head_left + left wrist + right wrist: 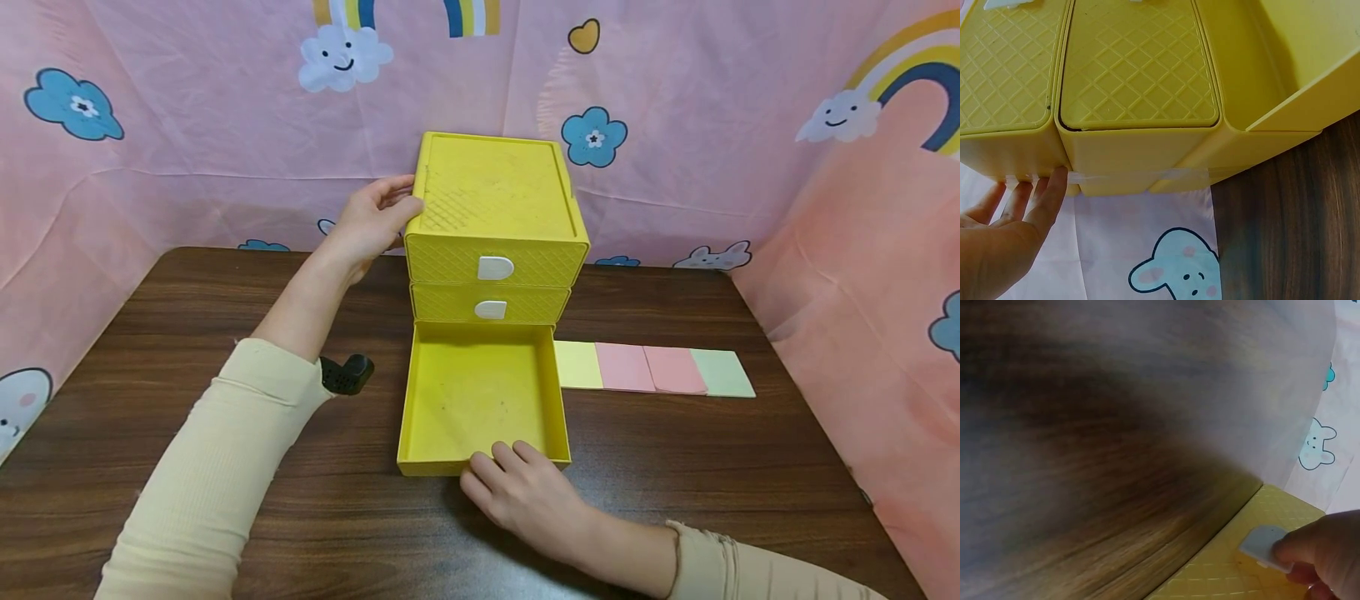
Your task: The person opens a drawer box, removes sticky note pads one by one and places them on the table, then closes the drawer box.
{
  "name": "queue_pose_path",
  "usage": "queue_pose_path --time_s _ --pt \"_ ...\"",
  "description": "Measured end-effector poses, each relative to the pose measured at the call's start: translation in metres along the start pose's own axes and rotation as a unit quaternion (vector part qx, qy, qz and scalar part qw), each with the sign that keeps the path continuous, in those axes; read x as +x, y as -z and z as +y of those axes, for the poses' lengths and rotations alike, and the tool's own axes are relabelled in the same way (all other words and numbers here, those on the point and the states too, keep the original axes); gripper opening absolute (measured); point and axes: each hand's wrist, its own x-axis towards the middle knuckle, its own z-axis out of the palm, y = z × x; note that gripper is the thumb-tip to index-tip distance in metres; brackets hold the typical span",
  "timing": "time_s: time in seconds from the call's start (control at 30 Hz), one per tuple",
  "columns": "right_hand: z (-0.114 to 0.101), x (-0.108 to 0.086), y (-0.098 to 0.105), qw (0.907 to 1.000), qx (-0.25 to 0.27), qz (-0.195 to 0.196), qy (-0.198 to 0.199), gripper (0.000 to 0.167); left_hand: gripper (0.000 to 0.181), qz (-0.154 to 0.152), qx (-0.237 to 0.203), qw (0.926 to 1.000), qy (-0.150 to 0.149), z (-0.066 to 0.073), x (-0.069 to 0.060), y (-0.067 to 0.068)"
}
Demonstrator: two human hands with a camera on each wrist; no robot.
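Observation:
A yellow three-tier drawer unit (498,187) stands on the table with its bottom drawer (483,392) pulled out, nothing lying inside. My left hand (371,221) steadies the unit's upper left side; in the left wrist view its fingers (1050,203) touch the side wall, fairly straight. At the drawer's front, my right hand (528,500) has its fingers bent over the rim. The right wrist view shows the thumb pressing the white drawer handle (1262,544), which the hand pinches. Both upper drawers are closed, each with a white handle (495,267).
Right of the unit, a row of yellow, pink and green sticky notes (652,369) lies on the dark wooden table (315,500). A pink patterned cloth (225,142) hangs behind and at the sides. A black device (348,375) sits at the left wrist.

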Motion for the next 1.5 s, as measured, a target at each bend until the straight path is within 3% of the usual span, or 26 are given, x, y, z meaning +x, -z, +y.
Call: queue_pose_path --time_s 0.97,1.5 --pt "0.009 0.009 0.000 0.9994 0.012 0.002 -0.034 0.035 0.054 0.003 -0.003 1.0000 -0.003 0.000 0.000 0.000" --pt "0.017 0.012 -0.010 0.9987 0.002 -0.001 -0.051 0.037 0.055 0.003 -0.004 1.0000 -0.007 -0.001 0.000 0.000"
